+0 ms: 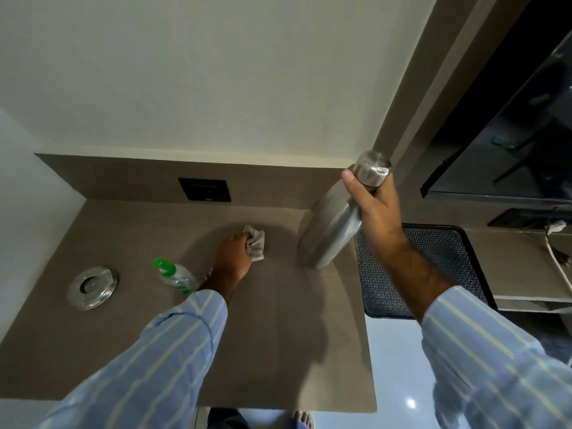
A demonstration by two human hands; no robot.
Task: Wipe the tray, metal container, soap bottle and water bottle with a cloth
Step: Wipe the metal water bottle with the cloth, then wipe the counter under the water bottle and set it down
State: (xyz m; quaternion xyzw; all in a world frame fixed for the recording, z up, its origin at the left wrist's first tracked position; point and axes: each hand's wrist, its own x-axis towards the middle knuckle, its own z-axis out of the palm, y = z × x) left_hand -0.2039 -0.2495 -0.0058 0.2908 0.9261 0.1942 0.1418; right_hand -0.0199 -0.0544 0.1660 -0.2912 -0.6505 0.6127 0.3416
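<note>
Gripping near the cap, the right hand [373, 205] holds the water bottle [332, 221] tilted, just left of the tray [464, 243]; smooth steel, likely slippery. Cloth [255, 243] is bunched in left hand [235, 255].

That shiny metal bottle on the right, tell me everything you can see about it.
The water bottle looks like brushed steel, silver and glossy, with a wide round body, a sloped shoulder and a narrower neck closed by a matching metal cap. It is tilted, cap toward the wall corner and base toward the counter. The right hand grips it around the neck, just below the cap. Its base sits close to the counter beside the dark tray; whether it touches is unclear. The cloth is not on it.
</note>
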